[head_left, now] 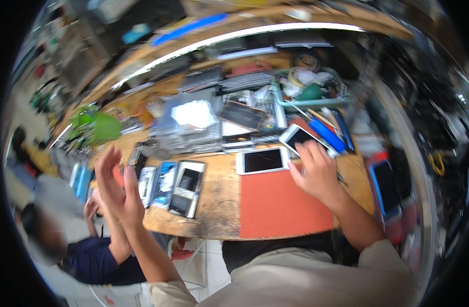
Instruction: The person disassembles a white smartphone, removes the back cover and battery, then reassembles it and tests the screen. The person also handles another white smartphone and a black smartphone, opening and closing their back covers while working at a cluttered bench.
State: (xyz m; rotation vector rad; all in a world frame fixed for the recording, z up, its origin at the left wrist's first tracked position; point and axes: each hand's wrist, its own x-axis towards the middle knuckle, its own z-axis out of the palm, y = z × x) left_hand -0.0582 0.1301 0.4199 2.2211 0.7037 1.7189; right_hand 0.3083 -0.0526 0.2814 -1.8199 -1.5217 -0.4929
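White-edged phone lies toward the back of the worktop, just beyond my right hand, its long axis slanting from far left to near right. On my feed, that nearer grip is half-curled over the phone's near end; whether it touches, I cannot tell. My left hand is raised well apart, grip wide, nothing visible in it.
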